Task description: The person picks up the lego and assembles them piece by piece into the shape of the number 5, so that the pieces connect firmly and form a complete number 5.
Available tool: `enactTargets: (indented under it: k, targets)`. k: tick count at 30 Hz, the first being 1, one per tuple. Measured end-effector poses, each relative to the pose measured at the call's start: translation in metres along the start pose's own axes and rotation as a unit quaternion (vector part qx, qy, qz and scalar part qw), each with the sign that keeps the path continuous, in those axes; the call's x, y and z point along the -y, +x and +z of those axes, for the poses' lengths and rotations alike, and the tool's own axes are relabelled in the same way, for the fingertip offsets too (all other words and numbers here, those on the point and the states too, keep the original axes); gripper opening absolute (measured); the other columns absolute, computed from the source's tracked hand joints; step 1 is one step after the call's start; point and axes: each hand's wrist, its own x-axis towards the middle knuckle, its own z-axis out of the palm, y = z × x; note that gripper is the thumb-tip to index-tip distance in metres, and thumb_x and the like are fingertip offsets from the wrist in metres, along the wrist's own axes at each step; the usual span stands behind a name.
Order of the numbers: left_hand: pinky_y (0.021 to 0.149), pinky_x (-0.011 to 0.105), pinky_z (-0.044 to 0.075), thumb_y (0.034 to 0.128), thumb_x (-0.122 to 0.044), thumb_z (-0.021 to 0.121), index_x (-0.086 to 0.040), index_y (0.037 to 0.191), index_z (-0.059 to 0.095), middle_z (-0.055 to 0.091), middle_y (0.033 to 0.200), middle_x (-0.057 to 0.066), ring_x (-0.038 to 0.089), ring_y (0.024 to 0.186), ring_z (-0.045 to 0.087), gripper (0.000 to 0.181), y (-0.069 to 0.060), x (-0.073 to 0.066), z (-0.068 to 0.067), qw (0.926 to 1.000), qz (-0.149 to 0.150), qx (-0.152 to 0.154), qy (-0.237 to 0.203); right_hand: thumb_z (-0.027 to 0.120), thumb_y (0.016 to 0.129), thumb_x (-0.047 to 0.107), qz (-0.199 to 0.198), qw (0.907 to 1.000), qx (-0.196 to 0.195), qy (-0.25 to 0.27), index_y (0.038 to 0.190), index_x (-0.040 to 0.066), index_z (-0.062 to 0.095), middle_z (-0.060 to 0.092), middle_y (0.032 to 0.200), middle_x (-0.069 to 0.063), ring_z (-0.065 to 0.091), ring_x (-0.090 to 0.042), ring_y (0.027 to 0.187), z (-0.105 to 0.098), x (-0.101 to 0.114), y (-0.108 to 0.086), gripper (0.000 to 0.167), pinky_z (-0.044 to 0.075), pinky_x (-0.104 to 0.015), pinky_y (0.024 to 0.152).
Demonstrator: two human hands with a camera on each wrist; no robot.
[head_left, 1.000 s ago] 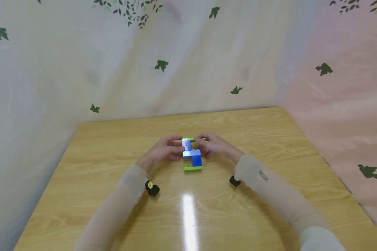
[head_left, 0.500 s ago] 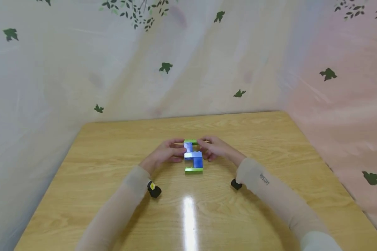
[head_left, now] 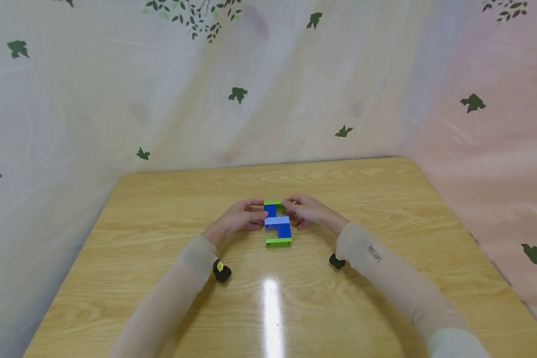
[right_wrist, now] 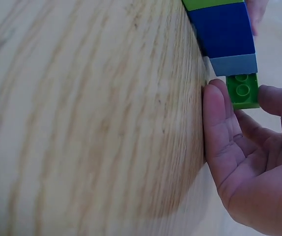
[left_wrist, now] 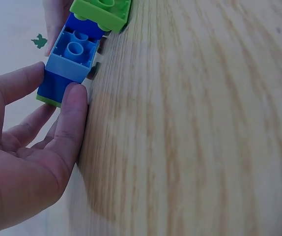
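An S-shaped assembly of toy building bricks lies on the table between both hands. In the head view its parts run from a far green brick [head_left: 272, 203] through a dark blue brick [head_left: 270, 210], a light blue brick [head_left: 277, 220] and a second dark blue brick [head_left: 284, 230] to a near green brick [head_left: 279, 242]. My left hand [head_left: 236, 218] pinches the assembly at the far dark blue brick [left_wrist: 52, 87], thumb and fingers on opposite faces. On the other side, my right hand [head_left: 310, 210] holds the far green brick [right_wrist: 243, 91] between thumb and fingers.
The wooden table [head_left: 161, 199] extends around the bricks, with a bright glare strip nearer the body. Behind and beside it hangs a printed cloth [head_left: 286, 89]. Black wrist cameras [head_left: 222, 271] sit below both forearms, close to the tabletop.
The head view has shifted slightly, moving everything a little right and down in it. Both hands keep their places on the brick assembly.
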Motion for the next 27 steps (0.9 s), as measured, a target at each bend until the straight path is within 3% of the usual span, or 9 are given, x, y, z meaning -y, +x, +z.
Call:
enactTargets:
  k: [18,27]
  targets:
    - [0.091,0.039,0.057,0.0987,-0.012,0.068,-0.005,0.145,0.050,0.058,0.137,0.020,0.027,0.108,0.067,0.051,0.0010,0.0038,0.0032,0.9999,0.003,-0.012,-0.003,0.050,0.108,0.038,0.010,0.9999,0.004,-0.010,0.144,0.006,0.051,0.063,0.110,-0.015,0.065,-0.024,0.085,0.0026,-0.0008,0.0004,0.048,0.061,-0.036,0.071]
    - [0.092,0.039,0.057,0.0991,-0.013,0.068,-0.006,0.144,0.051,0.059,0.136,0.018,0.028,0.112,0.066,0.049,-0.0008,0.0035,0.0040,0.9998,-0.001,-0.018,-0.005,0.050,0.108,0.037,0.007,0.9999,0.005,-0.009,0.144,0.007,0.051,0.062,0.111,-0.015,0.065,-0.025,0.086,0.0013,0.0021,-0.0019,0.047,0.061,-0.037,0.071]
